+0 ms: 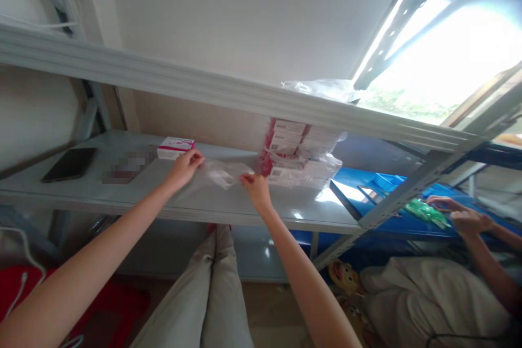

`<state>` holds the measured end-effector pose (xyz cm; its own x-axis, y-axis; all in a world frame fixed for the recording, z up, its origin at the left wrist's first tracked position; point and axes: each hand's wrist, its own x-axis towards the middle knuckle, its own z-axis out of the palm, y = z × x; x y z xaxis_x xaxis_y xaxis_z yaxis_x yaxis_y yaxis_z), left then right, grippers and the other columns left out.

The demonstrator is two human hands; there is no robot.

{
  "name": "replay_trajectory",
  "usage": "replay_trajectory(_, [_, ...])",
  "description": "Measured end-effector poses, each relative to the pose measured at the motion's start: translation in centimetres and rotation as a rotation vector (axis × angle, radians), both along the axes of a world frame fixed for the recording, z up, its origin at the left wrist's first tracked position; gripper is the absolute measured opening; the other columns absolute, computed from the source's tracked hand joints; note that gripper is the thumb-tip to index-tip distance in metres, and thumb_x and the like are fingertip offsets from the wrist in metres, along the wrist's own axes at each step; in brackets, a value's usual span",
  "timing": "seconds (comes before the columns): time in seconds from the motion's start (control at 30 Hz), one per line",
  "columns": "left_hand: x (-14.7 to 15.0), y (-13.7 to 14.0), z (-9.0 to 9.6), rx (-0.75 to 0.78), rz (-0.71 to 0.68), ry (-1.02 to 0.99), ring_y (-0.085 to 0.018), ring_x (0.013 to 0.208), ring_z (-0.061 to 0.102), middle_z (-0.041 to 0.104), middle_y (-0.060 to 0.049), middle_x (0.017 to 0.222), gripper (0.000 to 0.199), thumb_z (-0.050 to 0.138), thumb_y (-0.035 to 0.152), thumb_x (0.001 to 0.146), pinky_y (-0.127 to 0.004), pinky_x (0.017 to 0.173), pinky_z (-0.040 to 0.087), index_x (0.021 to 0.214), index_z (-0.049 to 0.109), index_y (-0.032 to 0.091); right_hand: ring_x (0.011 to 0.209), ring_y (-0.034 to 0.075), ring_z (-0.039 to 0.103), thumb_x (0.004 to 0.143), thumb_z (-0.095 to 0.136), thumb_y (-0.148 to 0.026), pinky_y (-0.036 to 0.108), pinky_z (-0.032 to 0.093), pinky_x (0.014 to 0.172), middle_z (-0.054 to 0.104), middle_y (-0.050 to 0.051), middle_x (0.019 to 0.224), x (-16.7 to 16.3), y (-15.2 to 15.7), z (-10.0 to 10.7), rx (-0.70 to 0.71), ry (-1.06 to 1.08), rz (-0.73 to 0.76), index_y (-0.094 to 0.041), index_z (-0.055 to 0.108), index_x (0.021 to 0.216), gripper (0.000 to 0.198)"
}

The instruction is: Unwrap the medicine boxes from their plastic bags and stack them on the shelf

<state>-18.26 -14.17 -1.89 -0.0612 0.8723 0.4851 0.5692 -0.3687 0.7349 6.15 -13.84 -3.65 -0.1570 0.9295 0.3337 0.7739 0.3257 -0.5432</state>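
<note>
A clear plastic bag [223, 173] is stretched over the grey shelf between my two hands. At its left end, my left hand [187, 165] pinches the film with closed fingers. My right hand [255, 187] grips the other end between thumb and fingers. Just behind my left hand lies a small white and pink box [175, 147]. Right of my right hand stands a stack of similar boxes [287, 147] wrapped in clear plastic. What is inside the bag, if anything, cannot be made out.
A dark tablet-like slab [70, 164] lies at the shelf's left. The upper shelf beam [228, 89] crosses above my hands. A metal post [391, 201] stands at the right; beyond it, a co-worker's hands [465, 217] are near green items [428, 212] on a blue surface.
</note>
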Motion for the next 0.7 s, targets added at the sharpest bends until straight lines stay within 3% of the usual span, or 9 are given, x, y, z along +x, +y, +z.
replay_trajectory(0.13, [-5.1,1.9,1.0,0.006,0.157,-0.01,-0.018,0.07,0.059,0.061,-0.001,0.074,0.009,0.052,0.03,0.078,-0.033,0.071,0.045,0.078,0.054,0.021,0.088,0.026,0.067,0.089,0.053,-0.034,0.034,0.049,0.076,0.073,0.008,0.09,4.0,-1.2,2.0,0.04,-0.303,-0.179,-0.026,0.072,0.096,0.022])
replay_trajectory(0.23, [-6.0,2.1,1.9,-0.016,0.121,0.083,-0.02,0.075,0.059,0.062,-0.004,0.077,0.01,0.053,0.029,0.077,-0.035,0.074,0.046,0.076,0.054,0.02,0.088,0.026,0.067,0.089,0.053,-0.036,0.033,0.048,0.074,0.072,0.008,0.089,5.2,-2.6,3.6,0.024,-0.411,-0.182,-0.028,0.072,0.096,0.021])
replay_trajectory(0.3, [-4.0,0.7,2.3,0.061,0.108,0.161,-0.021,0.082,0.06,0.062,-0.006,0.085,0.01,0.05,0.029,0.08,-0.038,0.08,0.046,0.078,0.054,0.02,0.087,0.025,0.067,0.09,0.051,-0.038,0.032,0.047,0.074,0.072,0.008,0.089,5.1,-3.6,4.3,0.042,-0.441,-0.164,-0.028,0.071,0.098,0.023])
replay_trajectory(0.37, [-0.5,-1.6,2.4,0.299,0.195,0.235,-0.023,0.096,0.057,0.061,-0.009,0.098,0.015,0.047,0.032,0.085,-0.041,0.088,0.043,0.089,0.055,0.019,0.087,0.025,0.067,0.092,0.048,-0.039,0.031,0.047,0.074,0.072,0.008,0.088,4.4,-4.5,4.7,0.071,-0.45,-0.14,-0.027,0.07,0.1,0.026])
replay_trajectory(0.43, [3.5,-3.9,2.0,0.453,0.09,0.396,-0.023,0.108,0.054,0.06,-0.01,0.109,0.019,0.045,0.032,0.089,-0.041,0.094,0.04,0.1,0.054,0.02,0.086,0.025,0.067,0.092,0.048,-0.038,0.03,0.046,0.072,0.072,0.008,0.088,3.6,-5.1,4.7,0.087,-0.461,-0.118,-0.027,0.07,0.1,0.026])
replay_trajectory(0.5, [6.5,-5.4,1.1,0.456,-0.166,0.686,-0.024,0.111,0.053,0.059,-0.009,0.116,0.025,0.051,0.031,0.087,-0.039,0.095,0.04,0.11,0.053,0.021,0.085,0.024,0.067,0.092,0.048,-0.036,0.029,0.046,0.071,0.072,0.007,0.088,3.0,-5.5,4.5,0.079,-0.485,-0.089,-0.027,0.07,0.098,0.024])
replay_trajectory(0.57, [7.9,-5.6,0.1,0.394,-0.203,0.893,-0.025,0.104,0.057,0.062,-0.012,0.112,0.029,0.052,0.021,0.086,-0.039,0.088,0.042,0.114,0.054,0.018,0.084,0.023,0.067,0.091,0.048,-0.034,0.029,0.046,0.07,0.072,0.009,0.089,2.8,-5.9,4.1,0.052,-0.53,-0.09,-0.025,0.07,0.097,0.024])
replay_trajectory(0.7, [7.4,-4.4,-1.2,0.256,-0.206,1.223,-0.026,0.091,0.061,0.067,-0.011,0.083,0.018,0.049,0.006,0.082,-0.037,0.08,0.043,0.084,0.064,0.014,0.086,0.026,0.067,0.091,0.047,-0.024,0.031,0.047,0.07,0.07,0.015,0.09,2.1,-7.4,3.6,-0.02,-0.661,-0.115,-0.017,0.07,0.094,0.025])
